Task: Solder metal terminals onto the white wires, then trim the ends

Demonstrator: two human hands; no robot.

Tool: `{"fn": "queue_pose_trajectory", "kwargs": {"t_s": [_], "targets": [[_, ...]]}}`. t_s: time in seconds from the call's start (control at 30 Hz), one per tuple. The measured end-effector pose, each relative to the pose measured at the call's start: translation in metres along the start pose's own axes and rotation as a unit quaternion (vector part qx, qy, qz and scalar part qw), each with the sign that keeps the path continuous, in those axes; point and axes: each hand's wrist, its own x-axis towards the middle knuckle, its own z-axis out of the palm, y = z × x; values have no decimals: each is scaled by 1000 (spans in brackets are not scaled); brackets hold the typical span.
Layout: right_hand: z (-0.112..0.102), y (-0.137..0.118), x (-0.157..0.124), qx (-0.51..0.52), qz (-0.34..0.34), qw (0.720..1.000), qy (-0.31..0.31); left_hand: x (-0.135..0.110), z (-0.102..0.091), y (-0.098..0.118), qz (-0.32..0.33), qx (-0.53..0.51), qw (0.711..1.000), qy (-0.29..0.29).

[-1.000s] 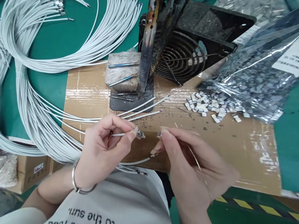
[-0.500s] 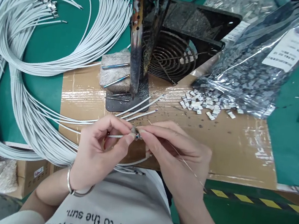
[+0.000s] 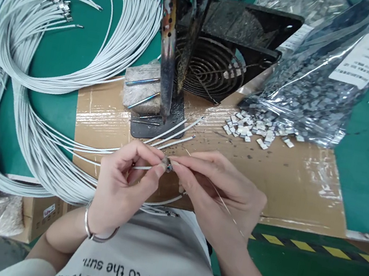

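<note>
In front of the shirt, my left hand (image 3: 125, 189) is closed in a pinch round a white wire (image 3: 142, 167). At the wire's end sits a small metal terminal (image 3: 168, 165), partly covered by the fingertips. My right hand (image 3: 221, 199) is closed too, thumb and forefinger meeting at the terminal's right side. A thin silvery wire like solder wire (image 3: 226, 207) runs through the right fingers and trails across the back of that hand. Just beyond the hands, several white wire ends (image 3: 173, 141) lie on the cardboard. How the wire sits in the terminal is hidden.
A soldering iron (image 3: 168, 54) points down above a dark stand plate. Behind it leans a black fan (image 3: 214, 69). Loose white-and-metal pieces (image 3: 251, 127) spill from a plastic bag (image 3: 316, 92) at right. White wire bundles (image 3: 34, 149) fill the left. Cardboard (image 3: 297, 186) covers the table's front.
The metal terminal has turned slightly between the fingertips, and my right hand has shifted a little to the right. Both hands keep their pinch.
</note>
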Motion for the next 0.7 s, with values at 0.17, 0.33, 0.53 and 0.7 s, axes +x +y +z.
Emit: {"fn": "queue_pose_trajectory", "kwargs": {"t_s": [0.17, 0.33, 0.53, 0.7], "targets": [[1, 0, 0, -22, -16, 1000, 9, 1, 0, -1, 0, -4, 1000, -6], [-4, 4, -3, -80, -36, 996, 0, 4, 1, -3, 4, -17, 1000, -7], [-13, 13, -4, -83, -17, 996, -2, 12, 2, -6, 8, -7, 1000, 18], [-14, 14, 2, -95, -26, 995, 19, 20, 1, -8, 7, -14, 999, 45]]}}
